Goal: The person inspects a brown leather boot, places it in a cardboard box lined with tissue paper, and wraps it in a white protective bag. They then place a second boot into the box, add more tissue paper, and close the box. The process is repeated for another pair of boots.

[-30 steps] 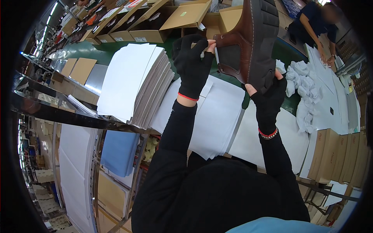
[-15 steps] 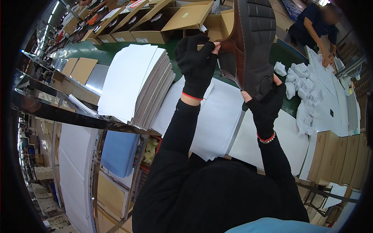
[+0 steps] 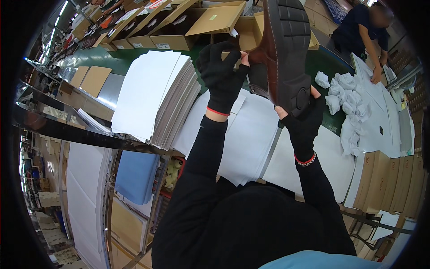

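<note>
A brown leather shoe (image 3: 286,58) with light stitching is held up in front of me, its dark treaded sole turned toward me. My right hand (image 3: 305,117), in a black fingerless glove, grips it by the heel, thumb on one side and fingers on the other. Beside the brown upper is my left hand (image 3: 220,74), gloved alike, with thumb and forefinger pinched together at the leather's edge. Whatever sits in that pinch is too small to make out. Below the shoe lie white paper sheets (image 3: 248,139).
A tall stack of paper (image 3: 150,94) stands left of my left arm. Open cardboard boxes (image 3: 174,33) line the far side of the green table (image 3: 118,58). Crumpled white paper balls (image 3: 349,101) lie at right, near shoe boxes (image 3: 378,181). A co-worker (image 3: 363,33) reaches in at far right.
The shoe and both my hands have shifted slightly left. The left pinch stays by the upper and the right grip holds at the heel. The co-worker's hands have moved slightly.
</note>
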Demonstrator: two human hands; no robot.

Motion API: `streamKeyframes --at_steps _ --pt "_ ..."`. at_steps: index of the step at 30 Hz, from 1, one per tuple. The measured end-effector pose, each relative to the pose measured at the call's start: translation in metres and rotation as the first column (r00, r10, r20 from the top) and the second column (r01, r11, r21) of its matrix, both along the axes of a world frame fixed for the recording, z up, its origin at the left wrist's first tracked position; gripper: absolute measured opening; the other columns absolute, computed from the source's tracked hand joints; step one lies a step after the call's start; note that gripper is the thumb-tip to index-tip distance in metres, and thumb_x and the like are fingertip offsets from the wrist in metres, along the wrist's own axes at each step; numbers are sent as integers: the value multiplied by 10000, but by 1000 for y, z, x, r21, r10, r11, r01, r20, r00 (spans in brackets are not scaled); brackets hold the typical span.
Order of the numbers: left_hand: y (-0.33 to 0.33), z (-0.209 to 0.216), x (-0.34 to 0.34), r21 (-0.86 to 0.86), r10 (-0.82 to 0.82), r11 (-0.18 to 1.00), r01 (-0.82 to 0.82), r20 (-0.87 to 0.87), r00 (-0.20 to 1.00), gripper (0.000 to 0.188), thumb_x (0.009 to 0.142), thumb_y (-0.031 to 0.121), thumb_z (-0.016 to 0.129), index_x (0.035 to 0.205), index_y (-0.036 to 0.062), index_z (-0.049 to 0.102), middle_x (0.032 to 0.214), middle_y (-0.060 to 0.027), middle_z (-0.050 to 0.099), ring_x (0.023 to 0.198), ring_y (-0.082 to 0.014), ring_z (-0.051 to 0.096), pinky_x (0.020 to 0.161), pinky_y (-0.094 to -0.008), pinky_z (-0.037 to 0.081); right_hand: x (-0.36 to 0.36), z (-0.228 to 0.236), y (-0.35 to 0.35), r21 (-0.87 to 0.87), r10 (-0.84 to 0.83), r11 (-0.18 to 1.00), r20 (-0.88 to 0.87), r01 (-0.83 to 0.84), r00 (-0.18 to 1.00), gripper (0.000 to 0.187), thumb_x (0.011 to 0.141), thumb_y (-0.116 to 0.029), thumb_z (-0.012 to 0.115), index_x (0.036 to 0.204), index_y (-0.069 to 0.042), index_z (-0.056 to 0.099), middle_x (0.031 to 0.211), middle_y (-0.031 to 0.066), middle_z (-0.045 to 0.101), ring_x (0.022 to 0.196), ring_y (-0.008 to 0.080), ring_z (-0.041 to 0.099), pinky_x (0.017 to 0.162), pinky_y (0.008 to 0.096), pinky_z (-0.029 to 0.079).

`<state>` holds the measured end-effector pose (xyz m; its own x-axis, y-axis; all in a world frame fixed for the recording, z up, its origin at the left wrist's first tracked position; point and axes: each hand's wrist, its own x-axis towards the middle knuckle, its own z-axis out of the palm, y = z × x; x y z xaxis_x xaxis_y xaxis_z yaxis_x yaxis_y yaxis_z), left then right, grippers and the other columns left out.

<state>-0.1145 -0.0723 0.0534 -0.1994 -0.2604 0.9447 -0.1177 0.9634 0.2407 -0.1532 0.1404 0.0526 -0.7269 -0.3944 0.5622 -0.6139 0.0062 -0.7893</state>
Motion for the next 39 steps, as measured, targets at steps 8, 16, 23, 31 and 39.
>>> streamKeyframes --at_steps 8,16,23,31,39 --pt "-7 -7 6 67 -3 998 6 -41 999 114 685 159 768 771 153 693 936 -8 623 942 -234 537 837 -364 404 1 -3 0 -10 -49 999 44 50 998 814 628 -102 861 1275 -2 377 1207 124 435 1131 201 474 957 316 425" --pt "1 -4 6 118 -106 986 115 -80 991 104 711 132 763 799 140 709 916 -23 623 925 -229 546 822 -357 412 3 -7 7 11 -43 999 24 43 999 825 627 -107 861 1281 3 370 1200 128 435 1123 204 481 957 315 424" --pt "18 8 -1 80 -171 981 175 -54 984 94 726 136 753 811 150 718 929 -22 616 940 -225 549 813 -356 414 4 -7 11 64 -79 995 -54 82 995 828 624 -105 860 1281 6 369 1203 129 433 1126 201 481 956 311 427" --pt "28 1 -2 89 -168 981 172 -50 984 93 720 148 747 803 147 707 951 -21 608 956 -232 542 824 -367 411 8 -11 18 28 -81 996 57 80 995 809 616 -107 864 1265 10 394 1188 126 462 1113 200 496 953 306 425" --pt "27 -13 1 158 -162 973 166 -40 986 100 722 128 756 804 126 698 956 -50 614 943 -247 547 834 -372 417 5 -15 30 -16 -67 998 87 69 994 761 664 -87 827 1300 1 419 1243 105 475 1172 201 455 1017 324 355"
